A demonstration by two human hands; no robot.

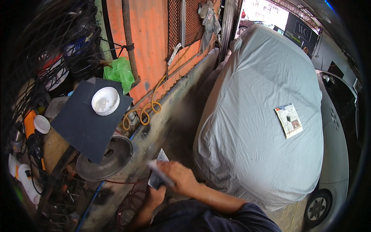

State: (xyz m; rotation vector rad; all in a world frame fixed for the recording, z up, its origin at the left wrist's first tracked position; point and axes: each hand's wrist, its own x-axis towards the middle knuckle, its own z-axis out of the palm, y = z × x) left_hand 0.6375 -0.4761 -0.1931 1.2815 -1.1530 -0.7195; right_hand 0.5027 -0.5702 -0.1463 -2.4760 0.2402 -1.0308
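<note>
Thin grey flat sheet (154,180) with a pointed upper corner is held up just left of the lower end of a pale grey cloth cover (255,162), which is draped over a large, car-shaped bulk. Against its face, or just in front of it, lies a pale flat strip (162,173), too blurred for its material or exact contact to be told.

The step in hand seems to be working the strip over the sheet. Judging by this, the next move calls for a steady lower grip and an even, level edge above.

The bare left hand (156,196) grips the sheet from below, thumb bent near its bottom edge; its other fingertips are hidden, so their spacing cannot be told. The bare right hand (178,176) has its fingers curled together, pinching the strip. Its forearm slants in from the lower right, below the cover's near end, out of a dark blue sleeve (251,217); the left forearm rises more steeply.

Farther left of the cover, a black square board (87,127) bears a shallow white round tub (104,112) with whitish residue inside. Below the board sits a round grey metal disc (117,159). On the cover lies a folded newspaper (288,129).
</note>
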